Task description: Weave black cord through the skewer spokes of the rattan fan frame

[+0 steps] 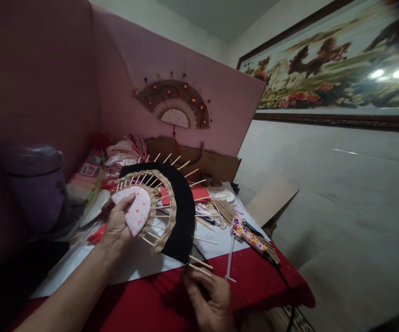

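Observation:
A half-round fan [181, 216] of black cloth, thin wooden sticks and braided straw cord [171, 203] is held up over the table. My left hand [118, 223] grips it by the padded white half-circle with pink spots [139, 210], thumb on top. At the fan's lower right corner, my right hand [209, 295] has its fingers closed near the lowest stick ends. Whatever the right fingertips pinch is too dark and small to make out. Bare stick tips stick out beyond the black cloth's outer edge.
A red-clothed table [254, 276] bears a white sheet [130, 267]. To the right lie a flower-patterned glue gun [247, 236] with a black cable, and loose sticks. Pink fabric [121, 152] is heaped at the back left. A decorated fan [175, 103] hangs on the pink panel.

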Available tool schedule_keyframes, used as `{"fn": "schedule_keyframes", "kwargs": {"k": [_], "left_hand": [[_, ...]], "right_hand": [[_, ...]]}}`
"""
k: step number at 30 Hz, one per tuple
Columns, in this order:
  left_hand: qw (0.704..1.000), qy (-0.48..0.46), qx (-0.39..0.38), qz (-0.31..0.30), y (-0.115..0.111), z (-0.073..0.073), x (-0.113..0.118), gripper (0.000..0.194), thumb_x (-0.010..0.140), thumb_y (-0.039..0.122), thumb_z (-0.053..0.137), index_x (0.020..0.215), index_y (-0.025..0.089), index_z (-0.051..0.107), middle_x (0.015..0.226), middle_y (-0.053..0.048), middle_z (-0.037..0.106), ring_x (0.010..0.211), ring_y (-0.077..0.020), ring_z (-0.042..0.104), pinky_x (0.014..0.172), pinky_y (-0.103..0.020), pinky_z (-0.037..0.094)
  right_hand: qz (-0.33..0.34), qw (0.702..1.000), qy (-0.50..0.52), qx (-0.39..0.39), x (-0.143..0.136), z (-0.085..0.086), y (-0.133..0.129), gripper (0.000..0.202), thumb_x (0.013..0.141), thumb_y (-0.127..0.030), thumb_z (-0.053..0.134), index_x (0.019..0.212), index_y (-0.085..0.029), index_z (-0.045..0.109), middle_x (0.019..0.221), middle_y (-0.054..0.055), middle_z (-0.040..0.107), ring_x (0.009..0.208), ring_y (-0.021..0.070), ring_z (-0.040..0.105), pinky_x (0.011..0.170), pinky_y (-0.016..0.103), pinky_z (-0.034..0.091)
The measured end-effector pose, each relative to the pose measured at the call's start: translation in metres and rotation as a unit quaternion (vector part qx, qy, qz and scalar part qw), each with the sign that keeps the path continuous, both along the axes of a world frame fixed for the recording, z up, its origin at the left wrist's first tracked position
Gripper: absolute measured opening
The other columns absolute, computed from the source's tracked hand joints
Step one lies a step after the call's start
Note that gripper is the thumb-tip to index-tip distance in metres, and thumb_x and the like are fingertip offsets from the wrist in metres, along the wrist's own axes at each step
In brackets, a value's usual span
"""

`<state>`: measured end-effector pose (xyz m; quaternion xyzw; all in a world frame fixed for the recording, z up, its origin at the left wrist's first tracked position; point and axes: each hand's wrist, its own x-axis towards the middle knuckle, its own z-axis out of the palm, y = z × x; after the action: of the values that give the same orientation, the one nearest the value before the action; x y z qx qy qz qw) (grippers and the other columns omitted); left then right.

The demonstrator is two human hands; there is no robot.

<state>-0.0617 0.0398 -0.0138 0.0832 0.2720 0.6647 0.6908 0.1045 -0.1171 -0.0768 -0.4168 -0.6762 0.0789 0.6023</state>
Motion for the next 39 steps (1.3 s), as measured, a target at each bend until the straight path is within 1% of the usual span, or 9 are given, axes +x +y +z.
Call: {"fn": "schedule_keyframes", "kwargs": {"k": [6, 11, 16, 19, 23, 26, 29, 35, 39], "left_hand": [[0.999, 0.022, 0.025, -0.009, 0.001, -0.001, -0.001, 0.016, 0.078, 0.006, 0.048, 0.085, 0.01, 0.062, 0.064, -0.007, 0.069, 0.058, -0.0181, 0.067, 0.059, -0.032, 0.057], [0.999, 0.02, 0.023, -0.012, -0.001, 0.001, -0.001, 0.021, 0.077, 0.006, 0.049, 0.094, 0.01, 0.062, 0.067, -0.007, 0.069, 0.06, -0.019, 0.067, 0.059, -0.033, 0.058], [0.998, 0.049, 0.02, 0.041, 0.0, 0.004, -0.001, 0.023, 0.075, 0.004, 0.05, 0.094, 0.011, 0.061, 0.067, -0.005, 0.069, 0.058, -0.0166, 0.066, 0.059, -0.03, 0.057], [0.997, 0.058, 0.025, 0.037, 0.001, 0.003, -0.002, 0.017, 0.075, 0.004, 0.051, 0.086, 0.011, 0.061, 0.066, -0.005, 0.069, 0.057, -0.0161, 0.066, 0.059, -0.029, 0.057], [0.997, 0.06, 0.025, 0.033, 0.002, 0.0, -0.003, 0.013, 0.074, 0.004, 0.052, 0.081, 0.012, 0.061, 0.064, -0.005, 0.069, 0.056, -0.0151, 0.065, 0.057, -0.027, 0.057], [0.998, 0.054, 0.026, 0.035, 0.002, -0.001, -0.003, 0.014, 0.074, 0.004, 0.052, 0.081, 0.011, 0.061, 0.065, -0.005, 0.069, 0.056, -0.0152, 0.065, 0.056, -0.026, 0.057], [0.998, 0.051, 0.027, 0.016, 0.001, 0.0, -0.002, 0.014, 0.074, 0.004, 0.052, 0.082, 0.011, 0.061, 0.065, -0.005, 0.069, 0.056, -0.0166, 0.066, 0.055, -0.028, 0.057], [0.999, 0.03, 0.01, -0.019, -0.001, 0.0, 0.0, 0.023, 0.076, 0.006, 0.051, 0.096, 0.01, 0.061, 0.066, -0.006, 0.069, 0.056, -0.0171, 0.066, 0.056, -0.03, 0.057], [0.999, 0.036, 0.004, -0.032, -0.003, 0.0, 0.002, 0.023, 0.075, 0.006, 0.051, 0.096, 0.01, 0.061, 0.065, -0.007, 0.069, 0.056, -0.0185, 0.066, 0.056, -0.031, 0.057]], "right_hand": [[0.022, 0.995, 0.024, -0.095, 0.0, -0.001, 0.006, 0.015, 0.081, -0.016, 0.052, 0.082, -0.018, 0.067, 0.066, 0.002, 0.063, 0.06, 0.0134, 0.06, 0.055, 0.019, 0.047], [-0.06, 0.992, 0.046, -0.102, 0.02, 0.003, 0.006, 0.013, 0.081, -0.023, 0.054, 0.079, -0.017, 0.065, 0.066, 0.002, 0.064, 0.057, 0.0125, 0.059, 0.051, 0.018, 0.045], [-0.152, 0.988, -0.001, -0.017, 0.028, 0.013, -0.008, 0.01, 0.079, -0.023, 0.056, 0.077, -0.019, 0.065, 0.059, -0.001, 0.063, 0.049, 0.0107, 0.057, 0.049, 0.018, 0.043], [-0.207, 0.977, -0.035, 0.043, 0.026, 0.015, -0.016, 0.007, 0.079, -0.02, 0.058, 0.08, -0.021, 0.064, 0.062, 0.0, 0.065, 0.05, 0.0115, 0.058, 0.051, 0.02, 0.043], [-0.235, 0.964, -0.078, 0.097, 0.027, 0.018, -0.02, 0.011, 0.078, -0.017, 0.059, 0.087, -0.023, 0.063, 0.069, 0.002, 0.067, 0.057, 0.014, 0.061, 0.057, 0.024, 0.045], [-0.223, 0.968, -0.072, 0.088, 0.03, 0.023, -0.018, 0.009, 0.079, -0.018, 0.058, 0.085, -0.022, 0.063, 0.068, 0.001, 0.067, 0.056, 0.0137, 0.06, 0.057, 0.024, 0.045], [-0.171, 0.985, -0.031, 0.015, 0.03, 0.025, -0.011, 0.008, 0.081, -0.021, 0.056, 0.077, -0.02, 0.062, 0.06, 0.0, 0.062, 0.05, 0.0113, 0.056, 0.048, 0.02, 0.041], [-0.072, 0.991, 0.048, -0.101, 0.016, 0.014, 0.005, 0.02, 0.082, -0.028, 0.052, 0.068, -0.016, 0.059, 0.053, -0.002, 0.052, 0.045, 0.0083, 0.045, 0.041, 0.018, 0.033], [-0.024, 0.985, 0.105, -0.134, 0.003, 0.011, 0.013, 0.023, 0.082, -0.03, 0.051, 0.066, -0.015, 0.059, 0.058, 0.001, 0.054, 0.05, 0.0096, 0.047, 0.044, 0.018, 0.036]]}}
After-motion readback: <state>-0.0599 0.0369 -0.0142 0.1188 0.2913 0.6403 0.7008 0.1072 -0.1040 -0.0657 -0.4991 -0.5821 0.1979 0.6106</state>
